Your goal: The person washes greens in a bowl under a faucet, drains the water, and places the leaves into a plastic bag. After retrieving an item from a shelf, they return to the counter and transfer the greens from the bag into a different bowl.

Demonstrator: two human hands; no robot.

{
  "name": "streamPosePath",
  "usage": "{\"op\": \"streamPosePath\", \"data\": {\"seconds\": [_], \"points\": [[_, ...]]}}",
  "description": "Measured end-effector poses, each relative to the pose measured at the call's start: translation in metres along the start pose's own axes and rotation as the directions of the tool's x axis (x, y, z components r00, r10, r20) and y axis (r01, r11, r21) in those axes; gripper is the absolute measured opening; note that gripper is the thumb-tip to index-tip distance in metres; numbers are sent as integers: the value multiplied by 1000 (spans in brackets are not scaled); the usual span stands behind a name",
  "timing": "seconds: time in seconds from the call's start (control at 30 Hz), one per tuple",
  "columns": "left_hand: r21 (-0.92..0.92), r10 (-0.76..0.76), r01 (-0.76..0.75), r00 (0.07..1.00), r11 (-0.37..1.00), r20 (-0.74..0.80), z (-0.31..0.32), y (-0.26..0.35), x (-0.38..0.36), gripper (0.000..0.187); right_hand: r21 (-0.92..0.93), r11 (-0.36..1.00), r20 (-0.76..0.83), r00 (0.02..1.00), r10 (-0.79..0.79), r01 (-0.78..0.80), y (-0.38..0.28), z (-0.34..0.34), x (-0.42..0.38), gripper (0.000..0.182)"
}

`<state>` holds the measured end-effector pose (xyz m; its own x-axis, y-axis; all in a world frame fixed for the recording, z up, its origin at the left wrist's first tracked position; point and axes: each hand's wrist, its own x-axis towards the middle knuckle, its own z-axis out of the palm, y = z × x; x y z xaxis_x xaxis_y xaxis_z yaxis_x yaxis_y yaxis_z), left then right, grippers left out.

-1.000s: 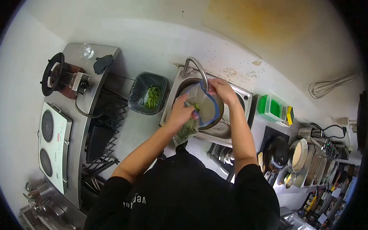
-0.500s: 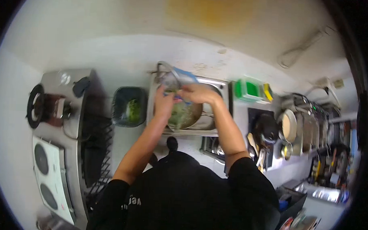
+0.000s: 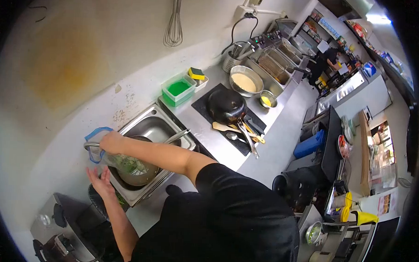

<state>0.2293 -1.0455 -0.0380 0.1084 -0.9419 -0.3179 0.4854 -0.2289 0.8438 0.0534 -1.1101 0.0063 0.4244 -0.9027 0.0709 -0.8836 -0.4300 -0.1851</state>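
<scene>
My right hand (image 3: 111, 142) is closed on the top of a clear plastic bag (image 3: 118, 161) with a blue edge. Green leaves (image 3: 131, 164) show through the bag, which hangs over a round metal pan (image 3: 145, 175) in the sink (image 3: 160, 123). My left hand (image 3: 101, 181) is just below and left of the bag, its fingers spread and nothing in them. The curved faucet (image 3: 92, 145) stands beside the bag's blue edge.
Right of the sink are a green-filled container (image 3: 177, 88), a yellow sponge (image 3: 196, 73), an upturned black pan (image 3: 226, 106) and a bowl of pale batter (image 3: 246, 81). A dark bin (image 3: 96, 200) is at lower left. A person (image 3: 329, 59) stands far off.
The view has turned toward the right side of the kitchen. My left hand has come off the bag and opened, while my right hand still holds it.
</scene>
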Motion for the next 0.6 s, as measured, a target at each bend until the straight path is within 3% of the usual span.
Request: {"op": "streamPosePath", "data": {"seconds": [0.03, 0.1, 0.17, 0.2, 0.23, 0.3, 0.37, 0.43, 0.5, 0.57, 0.6], "points": [[-87, -61, 51, 991, 995, -119, -15, -10, 6, 58, 10, 1000, -4, 1000, 1, -1, -1, 0, -1, 16], [-123, -206, 188, 965, 974, -160, -65, -58, 29, 62, 24, 999, 15, 999, -36, 36, -9, -7, -9, 14], [37, -357, 355, 933, 934, 53, -121, -121, 41, 65, 92, 996, 12, 1000, -2, 1, -20, -20, -32, 14], [55, -432, 433, 901, 900, -30, -94, -104, 3, 56, 37, 999, 49, 998, -25, 23, -16, 15, -24, 16], [35, -447, 450, 891, 892, -75, -99, -109, -7, 54, 129, 991, 76, 995, -57, 47, -22, 20, -29, 20], [185, -486, 472, 873, 862, 34, -163, -172, 24, 64, 278, 960, 177, 980, -95, 43, -50, -18, -49, 26], [215, -552, 546, 833, 810, -38, -127, -111, -29, 63, 342, 934, 227, 955, -190, 105, -69, -15, -50, 29], [175, -548, 558, 830, 811, -106, -136, -87, -51, 67, 377, 907, 255, 921, -294, 186, -87, -27, -49, 30], [149, -553, 573, 818, 806, -157, -157, -72, -66, 72, 465, 872, 273, 912, -307, 154, -107, -33, -49, 27], [272, -629, 643, 763, 716, -146, -183, -60, -80, 81, 470, 867, 334, 876, -349, 166, -126, -41, -44, 28], [262, -625, 644, 764, 719, -161, -194, -58, -86, 81, 589, 807, 420, 844, -333, 25, -134, -47, -44, 29]]}}
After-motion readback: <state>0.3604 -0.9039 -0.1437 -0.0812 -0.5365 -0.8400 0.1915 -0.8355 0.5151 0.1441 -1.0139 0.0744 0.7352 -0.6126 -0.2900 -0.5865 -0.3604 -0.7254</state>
